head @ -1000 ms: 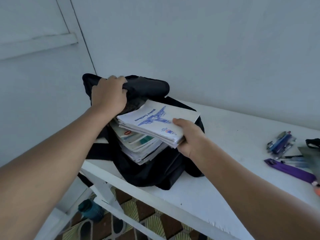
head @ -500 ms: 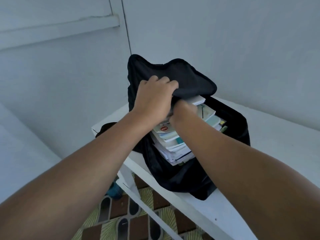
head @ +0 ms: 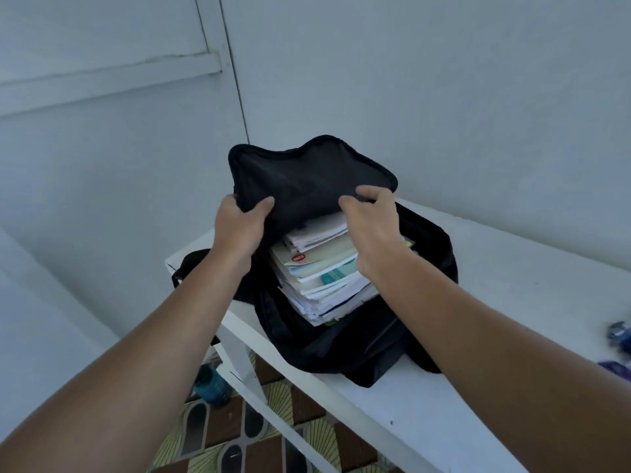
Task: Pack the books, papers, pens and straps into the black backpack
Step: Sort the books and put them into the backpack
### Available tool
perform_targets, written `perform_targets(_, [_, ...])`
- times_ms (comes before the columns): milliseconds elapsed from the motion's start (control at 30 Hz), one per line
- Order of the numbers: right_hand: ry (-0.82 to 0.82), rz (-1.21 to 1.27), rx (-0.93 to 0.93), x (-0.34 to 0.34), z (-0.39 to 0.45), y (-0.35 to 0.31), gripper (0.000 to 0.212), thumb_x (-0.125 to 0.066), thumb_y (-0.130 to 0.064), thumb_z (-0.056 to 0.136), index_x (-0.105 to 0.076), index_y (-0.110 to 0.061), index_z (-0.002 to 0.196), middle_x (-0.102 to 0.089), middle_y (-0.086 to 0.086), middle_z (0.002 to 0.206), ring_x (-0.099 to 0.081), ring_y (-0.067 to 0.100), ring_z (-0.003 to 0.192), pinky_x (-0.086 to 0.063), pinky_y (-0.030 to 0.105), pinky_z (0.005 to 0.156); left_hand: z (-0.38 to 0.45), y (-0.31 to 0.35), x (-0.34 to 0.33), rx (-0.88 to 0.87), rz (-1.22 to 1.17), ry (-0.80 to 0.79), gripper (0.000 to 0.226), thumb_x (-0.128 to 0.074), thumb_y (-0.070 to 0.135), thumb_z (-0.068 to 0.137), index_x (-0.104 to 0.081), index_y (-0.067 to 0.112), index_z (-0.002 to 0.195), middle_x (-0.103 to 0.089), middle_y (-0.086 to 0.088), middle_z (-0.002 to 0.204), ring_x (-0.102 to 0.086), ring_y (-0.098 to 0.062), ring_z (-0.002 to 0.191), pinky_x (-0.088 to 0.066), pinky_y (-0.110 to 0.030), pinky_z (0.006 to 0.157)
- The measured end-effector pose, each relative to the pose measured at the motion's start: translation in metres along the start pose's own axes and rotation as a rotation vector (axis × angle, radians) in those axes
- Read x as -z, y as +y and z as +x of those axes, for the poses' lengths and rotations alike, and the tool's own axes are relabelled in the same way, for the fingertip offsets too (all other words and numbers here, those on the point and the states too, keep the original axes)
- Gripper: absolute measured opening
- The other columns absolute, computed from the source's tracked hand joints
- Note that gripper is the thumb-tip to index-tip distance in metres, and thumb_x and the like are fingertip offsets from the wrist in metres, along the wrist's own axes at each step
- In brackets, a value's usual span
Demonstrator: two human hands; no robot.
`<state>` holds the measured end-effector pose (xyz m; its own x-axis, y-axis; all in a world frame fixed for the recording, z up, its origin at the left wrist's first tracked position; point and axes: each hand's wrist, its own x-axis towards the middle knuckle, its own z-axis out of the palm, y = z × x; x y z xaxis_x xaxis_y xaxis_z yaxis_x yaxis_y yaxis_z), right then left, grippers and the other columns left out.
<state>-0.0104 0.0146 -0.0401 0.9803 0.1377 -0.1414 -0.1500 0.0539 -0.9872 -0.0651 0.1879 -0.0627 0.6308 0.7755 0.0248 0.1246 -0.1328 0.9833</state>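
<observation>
Both hands, left (head: 239, 223) and right (head: 372, 220), grip the backpack (head: 358, 339) flap; the bulging books (head: 321, 278) stack could slide off the bench (head: 512, 302) corner.

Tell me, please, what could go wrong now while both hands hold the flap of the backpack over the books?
1. The stack of books leans out of the backpack; it may slide out.
2. The left hand and right hand pinch the flap; pulling it down may bend the top papers.
3. The backpack overhangs the table edge and might tip off.
</observation>
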Motion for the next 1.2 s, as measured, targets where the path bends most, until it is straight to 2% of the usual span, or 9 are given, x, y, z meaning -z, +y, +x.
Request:
perform_targets(200, [-0.078,-0.360,0.610,-0.007,-0.024,-0.045,0.012,-0.064,-0.026,0.096,-0.065,-0.031,0.107,-0.061,-0.002,0.106,-0.059,0.012,0.099,-0.052,0.031,0.091,-0.046,-0.002,-0.010,-0.541,0.312,-0.282,0.015,-0.059,0.014,0.096,-0.062,0.026,0.105,-0.070,0.006,0.095,-0.065,-0.015,0.087,-0.054,-0.037,0.080])
perform_targets(333, [0.030,-0.856,0.905,-0.004,-0.036,-0.060,0.018,-0.055,-0.040,0.100,-0.064,-0.026,0.108,-0.056,-0.003,0.103,-0.054,0.019,0.093,-0.047,0.036,0.078,-0.070,-0.020,0.002,-0.866,0.670,-0.556,0.031,-0.048,0.016,0.076,-0.063,0.041,0.086,-0.062,0.024,0.081,-0.058,-0.010,0.094,-0.045,-0.040,0.093])
perform_targets(433, [-0.040,-1.254,0.778,0.006,-0.038,-0.051,0.019,-0.050,-0.038,0.102,-0.058,-0.021,0.102,-0.062,-0.001,0.093,-0.059,0.023,0.078,-0.044,0.034,0.062,-0.073,-0.028,0.013,-0.747,0.841,-0.677,0.034,-0.052,0.037,0.070,-0.071,0.045,0.097,-0.065,0.031,0.104,-0.043,-0.007,0.130,-0.025,-0.044,0.118])
perform_targets(533, [-0.174,-1.623,0.531,0.016,-0.039,-0.025,0.011,-0.057,-0.028,0.100,-0.055,-0.021,0.092,-0.060,0.001,0.085,-0.050,0.019,0.062,-0.031,0.028,0.050,-0.082,-0.020,0.020,-0.620,0.829,-0.791,0.033,-0.051,0.049,0.073,-0.077,0.041,0.092,-0.066,0.036,0.110,-0.035,0.009,0.134,-0.010,-0.021,0.118])
perform_targets(667, [-0.372,-1.854,0.305,0.020,-0.051,-0.012,0.013,-0.058,-0.009,0.092,-0.058,-0.017,0.082,-0.056,0.001,0.079,-0.052,0.019,0.063,-0.037,0.030,0.050,-0.079,-0.017,0.033,-0.619,0.575,-0.596,0.018,-0.062,0.014,0.088,-0.076,0.025,0.089,-0.073,0.018,0.094,-0.064,0.003,0.095,-0.041,-0.006,0.080])
perform_targets(800, [-0.289,-1.686,0.464,0.020,-0.050,-0.007,0.008,-0.054,-0.019,0.098,-0.059,-0.014,0.094,-0.053,-0.001,0.076,-0.051,0.020,0.063,-0.033,0.029,0.052,-0.041,-0.036,0.051,-0.738,0.602,-0.258,0.034,-0.053,-0.002,0.085,-0.070,0.020,0.105,-0.069,0.008,0.101,-0.060,-0.008,0.098,-0.048,-0.022,0.087])
perform_targets(1000, [-0.446,-1.220,0.302,0.004,-0.055,0.053,0.104,-0.058,-0.090,0.074,-0.028,-0.021,0.146,-0.050,0.008,0.133,-0.055,0.033,0.119,-0.052,0.051,0.094,0.020,-0.064,0.063,-0.668,1.155,-0.239,0.066,-0.053,-0.001,0.089,-0.040,0.018,0.150,-0.049,-0.008,0.150,-0.045,-0.039,0.128,-0.044,-0.053,0.100])
perform_targets(1100, [-0.375,-1.329,0.348,0.006,-0.051,0.082,0.136,-0.078,-0.087,0.054,-0.010,-0.024,0.153,-0.034,0.006,0.137,-0.043,0.031,0.125,-0.053,0.051,0.098,0.038,-0.065,0.056,-0.711,1.261,-0.222,0.067,-0.063,0.006,0.090,-0.038,0.017,0.152,-0.041,-0.007,0.157,-0.045,-0.041,0.131,-0.044,-0.054,0.099])
perform_targets(1200, [-0.307,-1.380,0.391,0.006,-0.048,0.098,0.140,-0.088,-0.074,0.054,-0.001,-0.026,0.154,-0.026,0.006,0.137,-0.037,0.029,0.123,-0.055,0.048,0.094,0.046,-0.062,0.043,-0.832,1.322,-0.182,0.044,-0.066,0.005,0.085,-0.057,0.014,0.127,-0.060,-0.008,0.131,-0.057,-0.040,0.109,-0.048,-0.050,0.084])
